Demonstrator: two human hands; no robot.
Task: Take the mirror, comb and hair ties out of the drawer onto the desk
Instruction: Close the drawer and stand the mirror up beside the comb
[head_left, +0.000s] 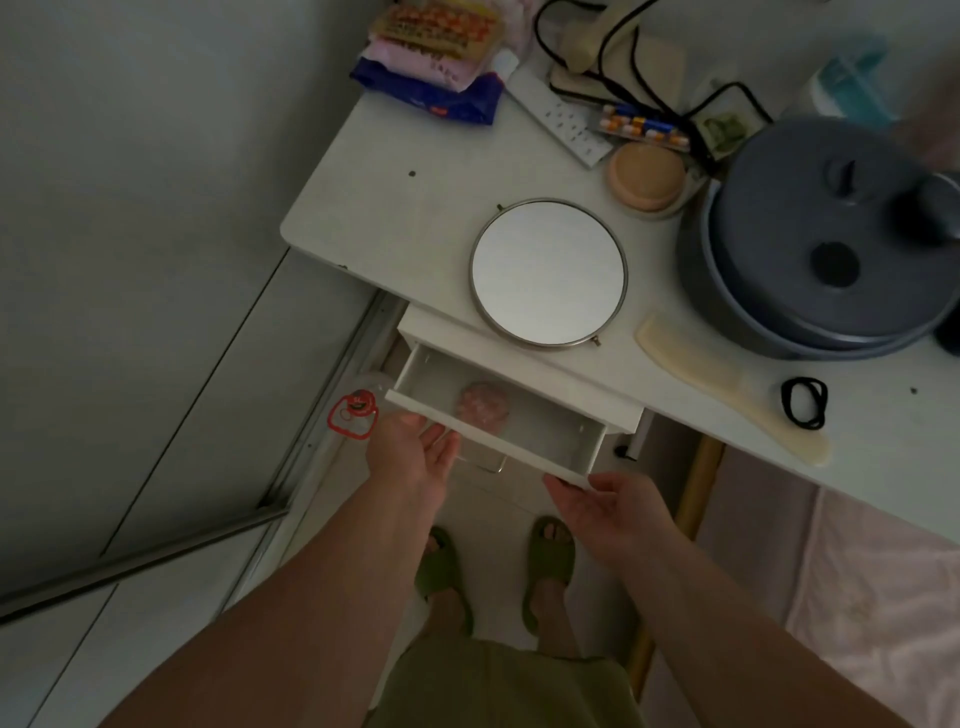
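Observation:
A round metal-rimmed mirror (548, 271) lies flat on the white desk (395, 208) near its front edge. To its right lie a cream comb (727, 387) and black hair ties (804, 401). Under the desk edge the white drawer (545, 457) stands pulled out, with a pink scrunchie-like thing (483, 405) inside. My left hand (413, 449) touches the drawer front at its left end, fingers spread. At the front's right corner my right hand (610, 506) rests with fingers apart. Neither hand holds an object.
A large grey lidded pot (831, 244) fills the desk's right side. Behind the mirror sit a peach round case (647, 174), a power strip (563, 122), pill blisters, cables and snack bags (436, 57). A red-marked item (353, 413) lies on the floor left of the drawer. Bedding is at lower right.

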